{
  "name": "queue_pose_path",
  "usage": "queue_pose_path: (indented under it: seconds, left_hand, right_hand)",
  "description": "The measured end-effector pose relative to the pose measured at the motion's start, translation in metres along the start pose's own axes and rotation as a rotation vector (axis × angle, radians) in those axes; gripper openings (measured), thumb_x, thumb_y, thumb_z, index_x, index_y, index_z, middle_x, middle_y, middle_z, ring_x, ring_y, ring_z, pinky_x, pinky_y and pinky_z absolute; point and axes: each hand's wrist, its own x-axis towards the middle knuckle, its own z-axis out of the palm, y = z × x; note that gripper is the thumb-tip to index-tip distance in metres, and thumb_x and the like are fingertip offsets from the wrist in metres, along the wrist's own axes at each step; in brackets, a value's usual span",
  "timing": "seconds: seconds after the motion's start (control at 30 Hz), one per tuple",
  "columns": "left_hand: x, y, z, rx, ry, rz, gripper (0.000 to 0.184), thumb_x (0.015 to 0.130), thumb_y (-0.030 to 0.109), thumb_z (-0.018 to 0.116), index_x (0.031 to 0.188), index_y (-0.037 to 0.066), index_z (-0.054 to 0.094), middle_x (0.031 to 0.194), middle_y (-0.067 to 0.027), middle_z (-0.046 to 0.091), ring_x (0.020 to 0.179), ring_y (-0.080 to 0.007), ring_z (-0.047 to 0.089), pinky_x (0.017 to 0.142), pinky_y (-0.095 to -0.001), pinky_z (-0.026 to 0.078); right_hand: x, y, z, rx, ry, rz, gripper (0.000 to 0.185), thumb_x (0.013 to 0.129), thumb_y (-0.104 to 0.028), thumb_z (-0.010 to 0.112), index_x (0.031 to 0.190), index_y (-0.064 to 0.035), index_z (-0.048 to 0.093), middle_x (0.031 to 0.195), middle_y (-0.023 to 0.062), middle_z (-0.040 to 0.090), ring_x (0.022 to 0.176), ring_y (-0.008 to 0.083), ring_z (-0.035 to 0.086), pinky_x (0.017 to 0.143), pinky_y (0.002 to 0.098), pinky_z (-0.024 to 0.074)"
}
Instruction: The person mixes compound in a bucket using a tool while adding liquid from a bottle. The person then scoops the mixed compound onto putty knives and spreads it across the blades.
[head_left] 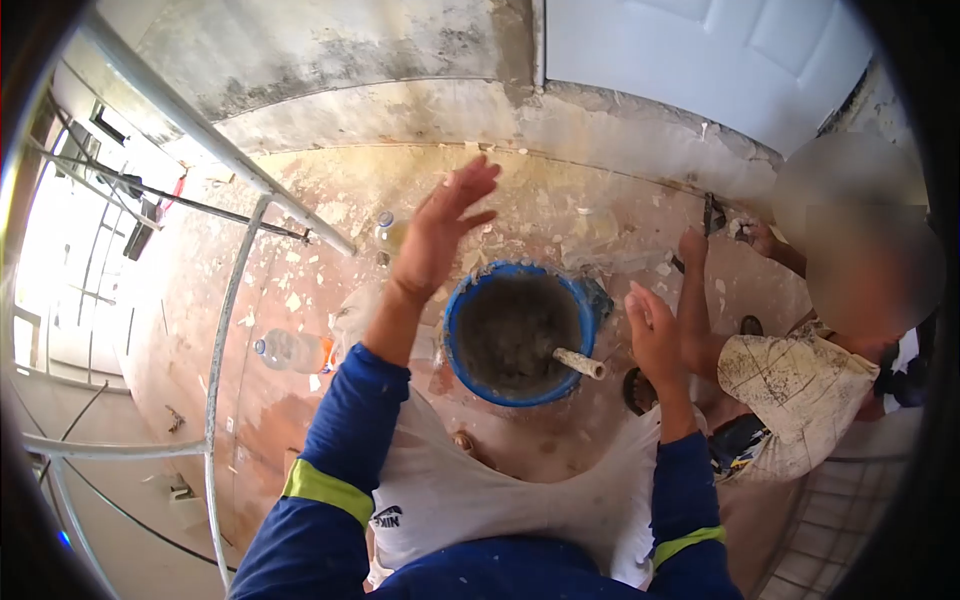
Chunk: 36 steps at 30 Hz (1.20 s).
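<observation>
My left hand (445,228) is raised to the upper left of a blue bucket (455,365), fingers stretched and holding nothing. On the other side, my right hand (655,335) is lifted to the right of the bucket, its fingers extended and nothing seen in it. Grey wet mortar (510,330) fills much of the bucket. A pale tube-like handle (580,364) sticks out of the mortar over the right rim. Neither hand touches the bucket. A dark plastic bag (598,300) lies against its right side.
A co-worker (800,400) crouches at the right, with a dark hand tool (713,215) near the wall. Metal scaffolding (225,330) stands at the left. Plastic bottles (290,350) and paint flakes lie on the floor (270,420). A white door (690,60) is at the back.
</observation>
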Motion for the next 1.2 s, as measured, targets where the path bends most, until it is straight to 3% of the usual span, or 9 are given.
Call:
queue_pose_path:
  seconds: [0.07, 0.33, 0.43, 0.73, 0.83, 0.93, 1.03, 1.13, 1.2]
  left_hand:
    - [-0.006, 0.013, 0.008, 0.244, 0.096, 0.044, 0.064, 0.106, 0.044, 0.044, 0.153, 0.001, 0.039, 0.148, -0.0196, 0.053, 0.134, -0.0309, 0.053, 0.108, -0.0466, 0.044]
    - [-0.033, 0.018, 0.019, 0.499, 0.222, -0.023, 0.044, 0.108, 0.03, 0.05, 0.135, -0.003, 0.059, 0.117, -0.0156, 0.071, 0.105, -0.0218, 0.068, 0.089, -0.0336, 0.054]
    - [-0.046, 0.017, 0.025, 0.727, 0.176, -0.026, 0.041, 0.106, 0.028, 0.055, 0.132, -0.002, 0.062, 0.111, -0.0127, 0.072, 0.104, -0.018, 0.067, 0.088, -0.0321, 0.052]
    - [-0.064, 0.016, 0.035, 0.883, 0.12, -0.131, 0.036, 0.104, 0.023, 0.057, 0.131, 0.0, 0.064, 0.111, -0.0102, 0.073, 0.107, -0.0164, 0.065, 0.09, -0.0312, 0.049]
    - [-0.058, 0.014, 0.036, 0.855, 0.1, -0.123, 0.036, 0.104, 0.024, 0.058, 0.131, 0.0, 0.064, 0.111, -0.0097, 0.072, 0.106, -0.0164, 0.065, 0.089, -0.0307, 0.049]
    - [-0.05, 0.009, 0.04, 0.822, 0.063, -0.137, 0.036, 0.104, 0.024, 0.058, 0.131, 0.0, 0.064, 0.111, -0.0092, 0.072, 0.106, -0.0157, 0.065, 0.088, -0.0297, 0.049]
    - [-0.042, 0.0, 0.045, 0.796, 0.021, -0.195, 0.035, 0.104, 0.023, 0.058, 0.131, 0.0, 0.064, 0.111, -0.0091, 0.072, 0.105, -0.014, 0.065, 0.086, -0.0282, 0.049]
    - [-0.034, -0.013, 0.054, 0.781, -0.038, -0.239, 0.034, 0.104, 0.022, 0.059, 0.129, 0.0, 0.065, 0.109, -0.0085, 0.073, 0.102, -0.0126, 0.065, 0.083, -0.0265, 0.05]
    - [-0.03, -0.027, 0.064, 0.798, -0.057, -0.269, 0.034, 0.104, 0.021, 0.06, 0.129, -0.001, 0.065, 0.107, -0.0082, 0.073, 0.102, -0.0131, 0.065, 0.083, -0.0265, 0.05]
  right_hand:
    - [0.014, 0.015, -0.01, -0.003, -0.031, 0.02, 0.038, 0.1, -0.03, 0.062, 0.123, 0.0003, 0.067, 0.114, 0.0219, 0.071, 0.104, 0.0362, 0.069, 0.088, 0.0421, 0.0528]
    - [0.104, 0.139, 0.024, -0.115, -0.382, 0.287, 0.037, 0.089, -0.035, 0.064, 0.101, -0.001, 0.074, 0.105, 0.0238, 0.073, 0.102, 0.0388, 0.07, 0.088, 0.0449, 0.0546]
    - [0.103, 0.201, 0.063, -0.492, -0.353, 0.351, 0.037, 0.088, -0.033, 0.065, 0.107, -0.0023, 0.072, 0.11, 0.0233, 0.072, 0.106, 0.0413, 0.068, 0.095, 0.0458, 0.0532]
    - [0.076, 0.227, 0.111, -0.536, -0.322, 0.606, 0.048, 0.086, -0.022, 0.062, 0.132, -0.0079, 0.059, 0.126, 0.0229, 0.067, 0.116, 0.0462, 0.063, 0.102, 0.0497, 0.0493]
    - [0.081, 0.235, 0.11, -0.457, -0.301, 0.58, 0.054, 0.082, -0.031, 0.075, 0.125, -0.0026, 0.06, 0.116, 0.0237, 0.071, 0.108, 0.0433, 0.068, 0.093, 0.0485, 0.0538]
    - [0.106, 0.234, 0.102, -0.58, -0.741, 0.098, 0.031, 0.087, -0.02, 0.063, 0.113, -0.0033, 0.069, 0.11, 0.0265, 0.072, 0.099, 0.0456, 0.069, 0.087, 0.0497, 0.0549]
    - [0.112, 0.199, 0.081, -0.261, -0.418, 0.17, 0.023, 0.089, -0.02, 0.064, 0.102, -0.0023, 0.072, 0.091, 0.0177, 0.074, 0.078, 0.0369, 0.071, 0.074, 0.0479, 0.0545]
    - [0.122, 0.138, 0.053, 0.472, -0.304, 0.535, 0.021, 0.09, -0.023, 0.068, 0.104, -0.0058, 0.07, 0.087, 0.0053, 0.07, 0.07, 0.0221, 0.063, 0.062, 0.0424, 0.0496]
    - [0.12, 0.084, 0.032, 0.651, -0.239, 0.571, 0.016, 0.094, -0.021, 0.067, 0.105, -0.01, 0.067, 0.09, -0.0003, 0.066, 0.074, 0.0133, 0.059, 0.064, 0.0352, 0.0473]
